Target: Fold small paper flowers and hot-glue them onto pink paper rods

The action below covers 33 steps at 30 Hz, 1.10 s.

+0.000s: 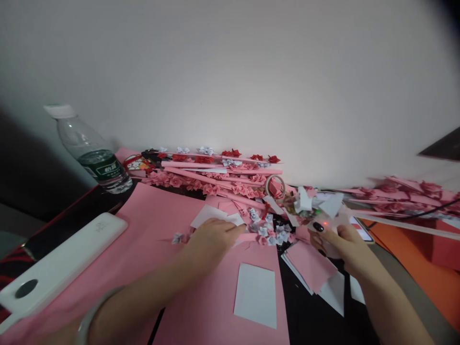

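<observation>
My left hand (212, 240) is closed over a pink rolled-paper stick (248, 236); the fingers hide part of the grip. Small white and pink paper flowers (271, 232) cluster at the stick's right, and a few show to the left of the hand. Beneath and behind that hand lie white paper pieces (208, 214). At the right, my right hand (336, 239) is closed around a pale device (332, 223) with a small red light, perhaps a glue gun; its shape is blurred. Near its tip are white paper scraps (304, 200). Below it is a stack of pink and white paper squares (311, 266).
Pink sheets (151, 225) cover much of the table, with a white paper rectangle (255, 294) in front. Along the wall lie paper-flower stems (215, 177) and a tape roll (275, 187). A water bottle (97, 153) and white handheld device (64, 263) are left; orange paper (413, 258) is right.
</observation>
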Tool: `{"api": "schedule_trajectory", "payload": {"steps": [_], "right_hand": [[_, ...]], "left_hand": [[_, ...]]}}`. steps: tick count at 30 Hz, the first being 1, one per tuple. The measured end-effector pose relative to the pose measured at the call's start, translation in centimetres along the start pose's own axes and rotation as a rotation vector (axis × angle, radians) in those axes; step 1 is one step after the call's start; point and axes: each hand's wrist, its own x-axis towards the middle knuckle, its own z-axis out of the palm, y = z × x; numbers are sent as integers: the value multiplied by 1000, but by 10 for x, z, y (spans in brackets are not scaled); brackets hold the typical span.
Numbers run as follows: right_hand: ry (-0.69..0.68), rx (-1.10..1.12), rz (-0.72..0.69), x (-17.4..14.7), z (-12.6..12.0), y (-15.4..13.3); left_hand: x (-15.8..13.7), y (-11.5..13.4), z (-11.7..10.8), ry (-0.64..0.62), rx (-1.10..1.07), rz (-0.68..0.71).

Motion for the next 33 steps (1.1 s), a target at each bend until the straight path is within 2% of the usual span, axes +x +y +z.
{"api": "schedule_trajectory", "payload": {"steps": [2, 4, 7, 9, 11, 16, 22, 26, 33], "right_hand": [[-32, 23, -13, -2, 5, -2], [-20, 24, -3, -3, 7, -4], [-28, -3, 15, -4, 9, -7], [-85, -30, 11, -5, 10, -9], [-169, -67, 28, -7, 13, -11], [-246, -131, 145, -15, 32, -15], [-316, -176, 197, -20, 51, -14], [-215, -259, 199, -22, 54, -6], [-158, -363, 254, -25, 52, 1]], "left_hand": [[-1, -6, -2, 11, -47, 21], [-7, -15, -9, 19, -51, -25], [-18, -30, -23, -20, -84, -187], [-23, -35, -29, -94, -130, -287], [-24, -36, -30, -128, -165, -321], [-22, -33, -22, -132, -191, -270], [-25, -29, -15, -116, -150, -273], [-27, -28, -10, -95, -121, -257], [-28, -31, -6, -54, -56, -240]]}}
